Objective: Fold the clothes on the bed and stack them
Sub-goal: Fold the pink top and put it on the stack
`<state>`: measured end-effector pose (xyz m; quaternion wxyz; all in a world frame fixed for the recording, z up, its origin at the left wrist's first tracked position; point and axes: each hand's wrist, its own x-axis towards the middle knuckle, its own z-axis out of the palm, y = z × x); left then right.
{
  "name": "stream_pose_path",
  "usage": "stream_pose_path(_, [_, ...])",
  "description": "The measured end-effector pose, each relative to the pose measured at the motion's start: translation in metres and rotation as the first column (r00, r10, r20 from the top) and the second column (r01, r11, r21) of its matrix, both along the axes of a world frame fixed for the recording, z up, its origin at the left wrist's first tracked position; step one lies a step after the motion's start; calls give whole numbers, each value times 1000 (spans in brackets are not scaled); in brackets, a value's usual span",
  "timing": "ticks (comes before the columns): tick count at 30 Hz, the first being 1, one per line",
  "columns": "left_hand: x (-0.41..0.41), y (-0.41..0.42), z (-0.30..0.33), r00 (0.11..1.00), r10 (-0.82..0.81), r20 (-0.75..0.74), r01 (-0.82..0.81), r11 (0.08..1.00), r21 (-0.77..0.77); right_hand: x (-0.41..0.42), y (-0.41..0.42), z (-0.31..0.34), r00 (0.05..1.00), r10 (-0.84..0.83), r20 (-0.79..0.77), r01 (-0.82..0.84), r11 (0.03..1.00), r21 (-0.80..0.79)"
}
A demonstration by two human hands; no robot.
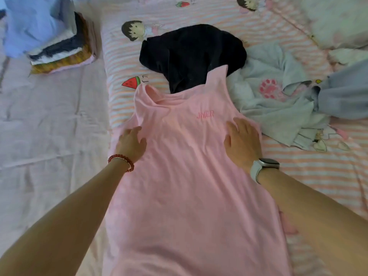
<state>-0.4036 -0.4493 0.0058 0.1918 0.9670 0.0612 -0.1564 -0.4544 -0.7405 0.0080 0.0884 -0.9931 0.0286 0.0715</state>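
Lying flat on the bed (318,172), the pink dress (189,176) is spread out. The left hand (132,143) and right hand (242,143) press on it, fingers flat and a little apart. Folded clothes (59,50) sit stacked nearby.

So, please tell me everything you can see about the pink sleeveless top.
The pink sleeveless top looks like soft, thin knit and lies spread flat on the striped sheet, neckline away from the person, lightly wrinkled. Small pink letters sit on its chest. Its right strap overlaps a dark garment. The left hand and right hand press flat on it.
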Motion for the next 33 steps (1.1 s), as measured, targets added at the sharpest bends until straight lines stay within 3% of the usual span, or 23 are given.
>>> stream_pose_path(6, [84, 8, -14, 991, 136, 9, -135, 989, -58, 93, -8, 6, 993, 26, 119, -30, 999, 34])
stream_pose_path(9, [122, 7, -19, 995, 98, 31, -97, 994, -47, 129, -6, 5, 988, -1, 156, -10, 998, 68])
stream_pose_path(14, [174, 7, -27, 983, -153, 101, 153, 988, 12, 181, -4, -1, 989, -6, 149, 0, 999, 45])
stream_pose_path(17, [197, 2, -27, 930, -358, 82, 350, 932, 95, 202, -6, -4, 993, -22, 115, 20, 1000, 18])
stream_pose_path(21, [215, -2, -23, 859, -480, 176, 473, 877, 86, 214, -11, -7, 995, -80, 61, 84, 995, -54])
stream_pose_path(23, [218, -3, -22, 887, -402, 228, 414, 910, -5, 215, -13, -8, 993, -101, 53, 104, 993, -56])
stream_pose_path(25, [220, -4, -19, 949, -220, 225, 265, 945, -194, 214, -15, -8, 992, -83, 92, 88, 995, -46])
stream_pose_path(27, [221, -2, -17, 978, -36, 208, 113, 922, -371, 212, -15, -5, 979, -61, 193, 63, 998, 0])
stream_pose_path(29, [219, 1, -13, 963, 29, 269, 67, 938, -340, 209, -13, 0, 948, -92, 304, 63, 993, 104])
stream_pose_path(33, [200, 7, -1, 880, -24, 475, 113, 981, -160, 198, -12, 14, 898, -200, 392, 78, 949, 305])
